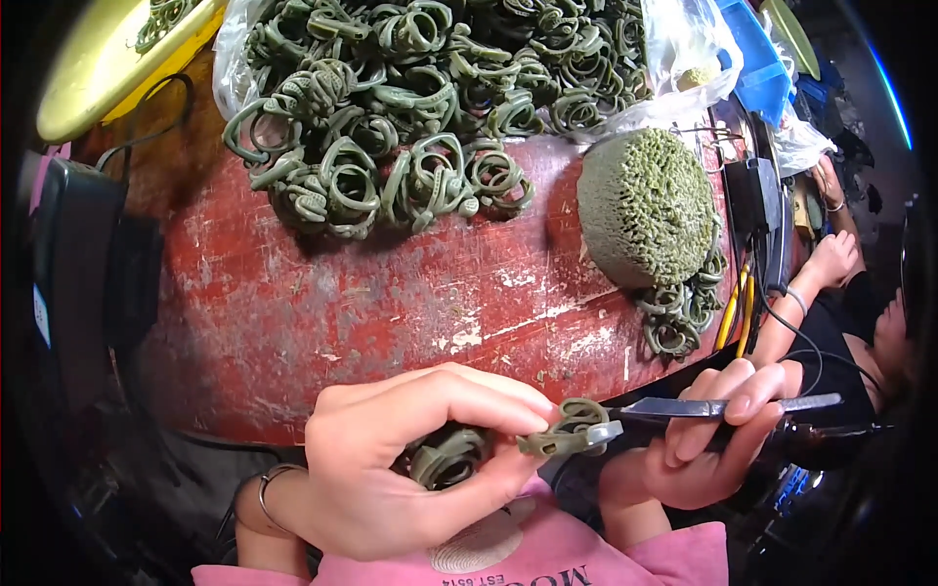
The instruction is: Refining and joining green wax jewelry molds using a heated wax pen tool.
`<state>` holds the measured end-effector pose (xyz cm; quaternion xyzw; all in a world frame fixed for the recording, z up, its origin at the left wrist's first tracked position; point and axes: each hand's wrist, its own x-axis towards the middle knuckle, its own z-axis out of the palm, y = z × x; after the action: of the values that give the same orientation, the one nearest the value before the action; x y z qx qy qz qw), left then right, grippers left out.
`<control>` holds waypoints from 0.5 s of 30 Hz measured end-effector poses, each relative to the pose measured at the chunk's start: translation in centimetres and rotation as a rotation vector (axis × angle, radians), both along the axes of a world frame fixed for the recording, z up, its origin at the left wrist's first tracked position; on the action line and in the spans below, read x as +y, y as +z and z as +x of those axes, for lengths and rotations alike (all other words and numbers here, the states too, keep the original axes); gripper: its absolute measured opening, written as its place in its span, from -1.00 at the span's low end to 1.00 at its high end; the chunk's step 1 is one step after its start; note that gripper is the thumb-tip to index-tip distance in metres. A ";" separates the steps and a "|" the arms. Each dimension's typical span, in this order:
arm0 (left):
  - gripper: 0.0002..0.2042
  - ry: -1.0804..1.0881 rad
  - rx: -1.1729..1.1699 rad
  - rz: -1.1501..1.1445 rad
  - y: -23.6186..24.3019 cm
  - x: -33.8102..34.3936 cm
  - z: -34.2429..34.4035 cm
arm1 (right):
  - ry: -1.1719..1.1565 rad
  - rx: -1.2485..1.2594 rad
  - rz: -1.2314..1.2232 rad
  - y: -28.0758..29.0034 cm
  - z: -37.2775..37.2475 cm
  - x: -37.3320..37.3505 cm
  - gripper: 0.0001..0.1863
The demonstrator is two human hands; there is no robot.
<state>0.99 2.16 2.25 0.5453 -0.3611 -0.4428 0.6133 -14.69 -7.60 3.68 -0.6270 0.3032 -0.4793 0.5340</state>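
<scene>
My left hand [410, 459] pinches a small dark green ring-shaped piece [570, 428] between thumb and forefinger. More green looped pieces [449, 457] are tucked inside the curl of the same hand. My right hand [723, 430] grips a slim grey metal knife [674, 407], its narrow end pointing left at the pinched piece. Whether the tip touches the piece I cannot tell. Both hands are in front of the table's near edge, above my lap. Clusters of similar green pieces [420, 186] are heaped on the far side of the table.
The worn red table [391, 303] carries a porous green block [650, 210], with a few green pieces [674, 317] beside it. Clear plastic [684, 49] lies under the heap. A yellow basin [107, 59], dark device [83, 254] and yellow-handled tool [738, 308] stand around. Another person's hand [833, 256] is at right.
</scene>
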 end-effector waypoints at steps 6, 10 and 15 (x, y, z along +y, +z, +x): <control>-0.86 -0.248 0.053 0.093 0.2 -0.5 1.0 | 0.168 -0.004 0.157 0.8 -0.3 -1.1 -0.63; -0.85 -0.317 0.002 0.101 0.7 -0.6 1.2 | 0.321 0.059 0.267 1.7 -0.5 -1.8 -0.64; -0.88 -0.283 0.055 0.086 0.7 -0.6 1.1 | 0.430 0.027 0.350 1.5 -0.7 -2.1 -0.70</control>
<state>2.10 1.59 2.94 0.5023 -0.3979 -0.5547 0.5307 -15.38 -9.71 5.18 -0.5816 0.2485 -0.2866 0.7197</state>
